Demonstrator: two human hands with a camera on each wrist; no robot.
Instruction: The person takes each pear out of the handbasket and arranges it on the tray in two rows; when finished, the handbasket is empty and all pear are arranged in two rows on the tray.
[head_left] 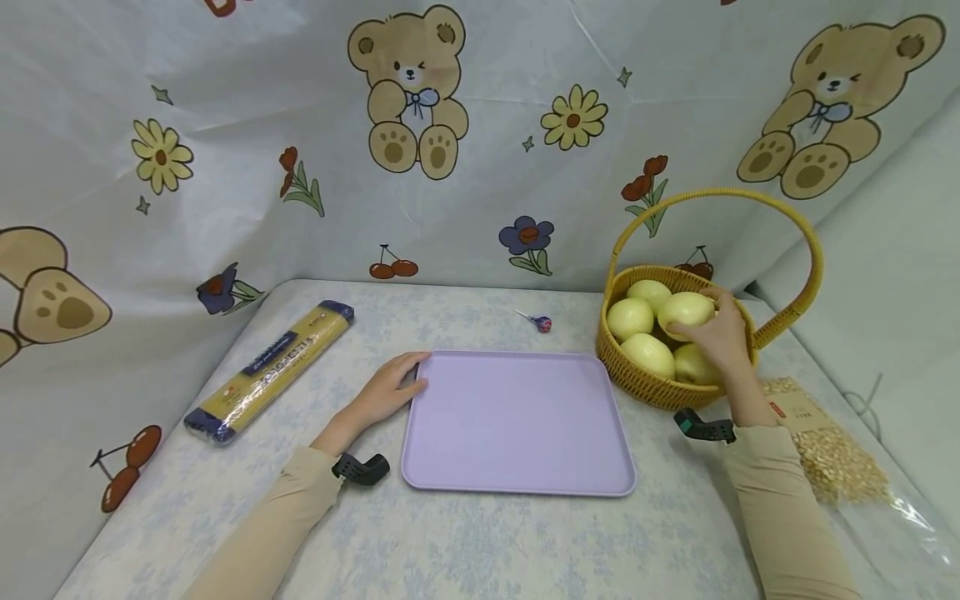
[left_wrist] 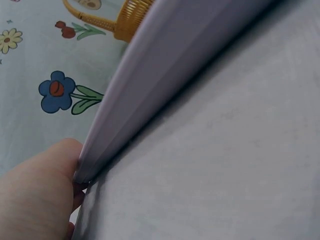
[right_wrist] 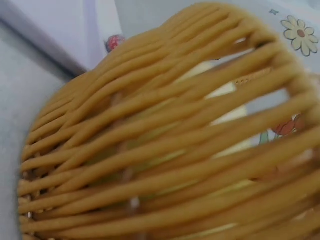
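Wore beige sleeves (head_left: 251, 529); rested straight left fingers (head_left: 410, 360) against lilac tray's (head_left: 517, 425) left edge on desk (head_left: 480, 542); gripped pale fruit (head_left: 687, 309) in basket (head_left: 637, 386) with right fingers (head_left: 722, 303).

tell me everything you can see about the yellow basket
The basket is round and golden yellow, woven of slim strands with gaps between, like wicker, with a tall arched handle. It stands upright on the table by the far right corner of the tray. Five pale yellow-green fruits show inside; the right hand grips one.
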